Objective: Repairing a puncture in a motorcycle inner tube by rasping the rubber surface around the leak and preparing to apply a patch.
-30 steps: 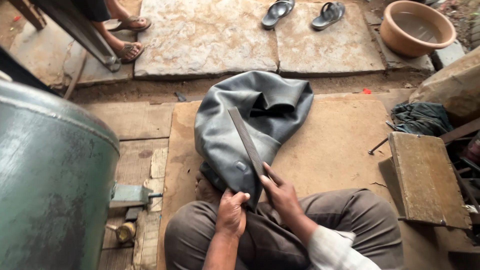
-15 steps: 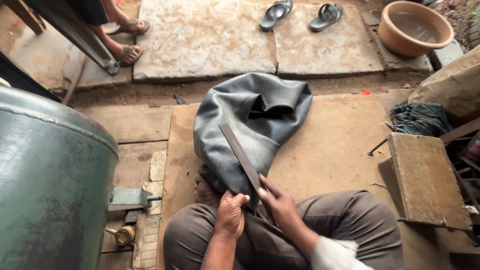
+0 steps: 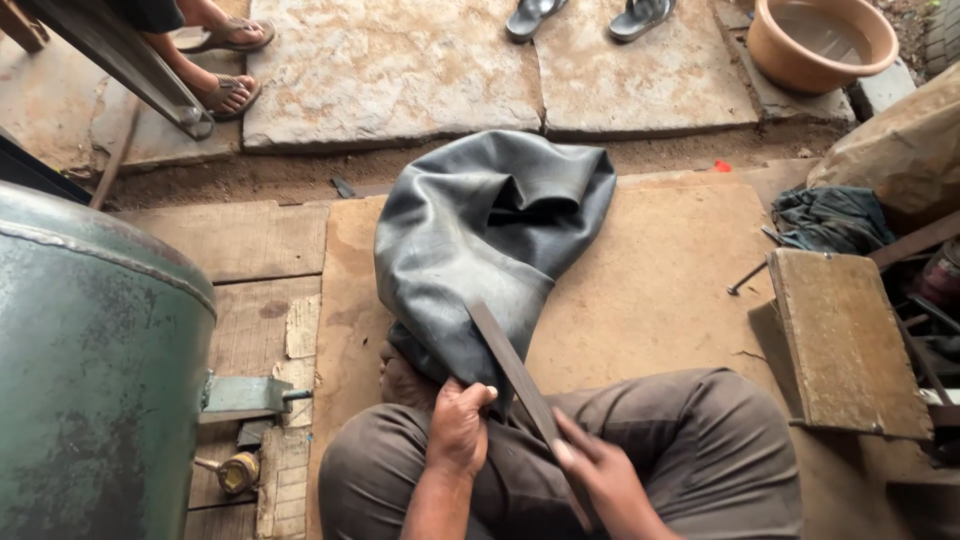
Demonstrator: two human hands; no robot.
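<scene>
A large deflated black rubber inner tube lies folded on a brown board in front of my knees. My left hand grips the tube's near edge, bunching it over my lap. My right hand holds a long flat dark metal file, which slants up and left across the tube's near end.
A big green metal tank stands at the left. A wooden box and dark cloth sit at the right. Beyond lie stone slabs, a brown basin, loose sandals, and another person's sandalled feet.
The file has slid back toward me along the tube. My right hand has dropped lower in view, while my left hand keeps its grip.
</scene>
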